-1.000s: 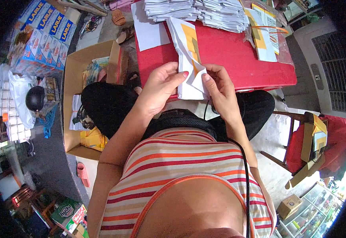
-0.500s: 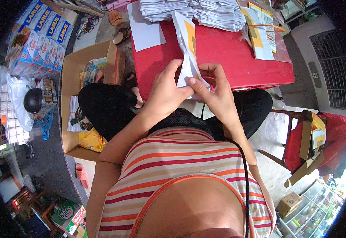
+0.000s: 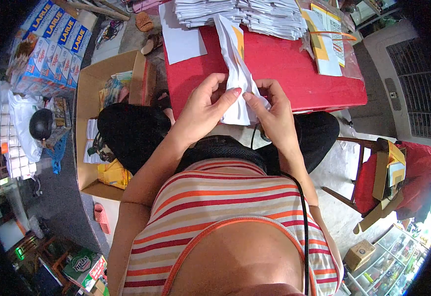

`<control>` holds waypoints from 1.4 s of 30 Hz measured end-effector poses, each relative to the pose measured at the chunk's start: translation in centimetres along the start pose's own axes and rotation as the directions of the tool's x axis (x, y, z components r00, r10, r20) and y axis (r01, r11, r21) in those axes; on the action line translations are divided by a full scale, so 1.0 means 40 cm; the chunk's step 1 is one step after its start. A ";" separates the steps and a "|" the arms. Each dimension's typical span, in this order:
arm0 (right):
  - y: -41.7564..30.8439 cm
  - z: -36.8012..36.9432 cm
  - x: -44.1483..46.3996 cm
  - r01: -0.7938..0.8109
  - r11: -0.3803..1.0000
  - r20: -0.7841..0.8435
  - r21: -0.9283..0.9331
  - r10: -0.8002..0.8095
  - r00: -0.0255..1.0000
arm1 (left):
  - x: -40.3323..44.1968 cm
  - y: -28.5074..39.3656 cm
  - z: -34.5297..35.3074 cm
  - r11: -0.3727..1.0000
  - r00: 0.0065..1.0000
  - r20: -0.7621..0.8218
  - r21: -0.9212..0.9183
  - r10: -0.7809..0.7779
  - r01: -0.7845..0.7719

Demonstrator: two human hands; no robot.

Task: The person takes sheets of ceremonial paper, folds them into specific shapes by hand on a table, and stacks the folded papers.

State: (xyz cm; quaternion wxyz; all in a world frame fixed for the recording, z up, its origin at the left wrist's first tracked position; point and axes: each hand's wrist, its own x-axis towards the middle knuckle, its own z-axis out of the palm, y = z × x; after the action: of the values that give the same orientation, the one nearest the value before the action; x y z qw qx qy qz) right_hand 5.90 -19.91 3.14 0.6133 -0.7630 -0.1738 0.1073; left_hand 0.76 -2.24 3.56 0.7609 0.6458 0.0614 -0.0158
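Observation:
Both my hands hold a long folded sheet of white paper (image 3: 233, 64) with a yellow patch on its upper part. My left hand (image 3: 208, 106) grips its left edge, the thumb pressed on the front near the lower half. My right hand (image 3: 273, 111) pinches the right edge, its thumb close to the other thumb. Creases run lengthwise down the paper, and its bottom end hangs over the front edge of the red table (image 3: 274, 64). The fingers behind the paper are partly hidden.
Stacks of folded white papers (image 3: 240, 15) lie at the table's back, with a flat white sheet (image 3: 183, 42) left of them. A plastic-wrapped bundle (image 3: 326, 44) lies right. Beside my left leg stands an open cardboard box (image 3: 84, 148); a wooden chair (image 3: 361, 172) is at right.
The lower part of the paper has opened and turned toward me, its end now hanging lower. My left thumb has moved up onto the front, and my right thumb has shifted right.

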 end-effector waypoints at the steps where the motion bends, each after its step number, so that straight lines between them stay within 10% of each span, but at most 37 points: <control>1: 0.002 -0.001 0.000 -0.002 1.000 0.003 0.015 0.002 1.000 | 0.003 -0.009 -0.001 1.000 1.000 0.000 0.001 0.000 0.000; 8: -0.027 -0.006 -0.011 -0.094 0.992 0.063 0.090 0.088 0.994 | 0.017 -0.026 0.004 0.984 0.989 -0.098 0.147 0.115 -0.100; 10: -0.034 -0.011 -0.019 0.130 0.987 0.128 -0.098 -0.117 0.985 | 0.023 -0.027 0.002 0.978 0.988 -0.098 0.182 0.117 -0.098; 20: -0.018 -0.025 -0.021 0.216 0.971 0.218 -0.105 -0.190 0.957 | 0.033 -0.025 -0.003 0.983 0.991 -0.086 0.157 0.105 -0.091; 42: 0.044 0.007 -0.021 0.182 0.983 0.044 -0.017 -0.182 0.982 | 0.036 -0.032 0.009 0.965 0.974 -0.163 0.234 0.158 -0.118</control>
State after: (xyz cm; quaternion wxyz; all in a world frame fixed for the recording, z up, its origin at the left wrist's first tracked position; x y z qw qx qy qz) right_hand 5.25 -20.34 1.32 0.6086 -0.7479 -0.2569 0.0650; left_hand 2.07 -2.73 2.20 0.6741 0.7286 0.0826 0.0892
